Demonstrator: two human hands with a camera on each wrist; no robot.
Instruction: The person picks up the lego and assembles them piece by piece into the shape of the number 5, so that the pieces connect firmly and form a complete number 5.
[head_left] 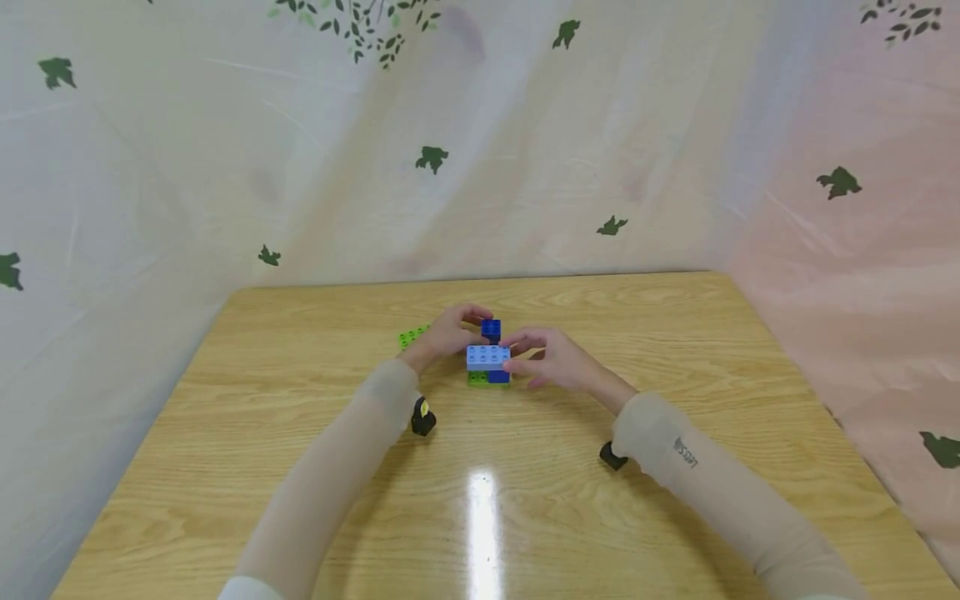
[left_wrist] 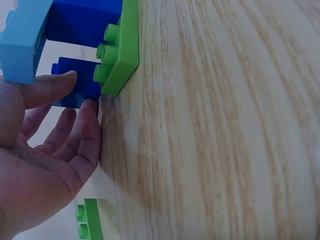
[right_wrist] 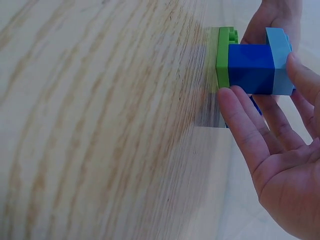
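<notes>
the light blue brick (head_left: 480, 363) sits atop a dark blue brick (right_wrist: 250, 70) on a green base (right_wrist: 223, 55), mid-worktop (head_left: 525, 508) between the two hands. the right hand (head_left: 558, 358) pinches the light blue brick's right end, thumb in front; the left hand (head_left: 447, 331) has thumb and fingers around the far blue brick (head_left: 491, 326), how firmly i cannot tell. these look like hard plastic: light, stiff, slightly slick, unlikely to break, best held by the side walls, with the overhanging end left unpressed. the left wrist view shows that overhang, with bare green studs beneath, better than the head view; the right wrist view shows the dark blue side wall but misses the green plate (head_left: 412, 336) beside the left wrist
</notes>
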